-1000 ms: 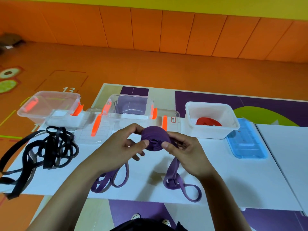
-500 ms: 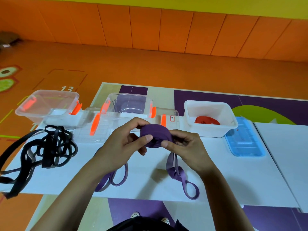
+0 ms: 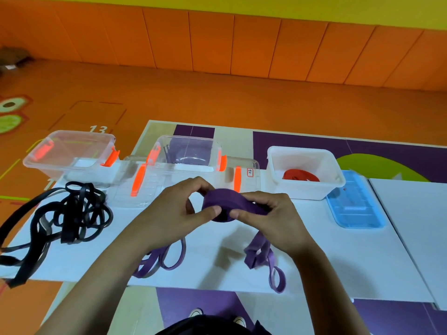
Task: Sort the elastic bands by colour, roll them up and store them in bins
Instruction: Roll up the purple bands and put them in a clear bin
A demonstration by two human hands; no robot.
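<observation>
now: purple roll [image 3: 221,205] is in the air between my two hands, above the table [image 3: 338,257] and just in front of the middle bin [image 3: 188,163].

left hand [image 3: 174,213]: thumb and fingers curled, pinching the roll's left side. thumb is on the near face and the fingers go over the top.

right hand [image 3: 273,221]: also curled. the thumb presses the near edge and the fingers close round the band where it leaves the roll. neither hand is slack, and both hold the same band.

key relation: the unrolled tail [image 3: 260,252] drops from the right-hand side of the roll down to the table, twisted, and ends in a loop near the front edge. the free length therefore lies right of and below the roll, nearer my right hand. the roll is tilted, with the outer wrap facing up at me. i cannot fix its exact axis.

judgement: winding is partly done. the right hand should feed the tail flat while the left turns the roll. the twist could wrap in unevenly.

the middle bin lies straight beyond the roll and is nearer my left hand.
</observation>
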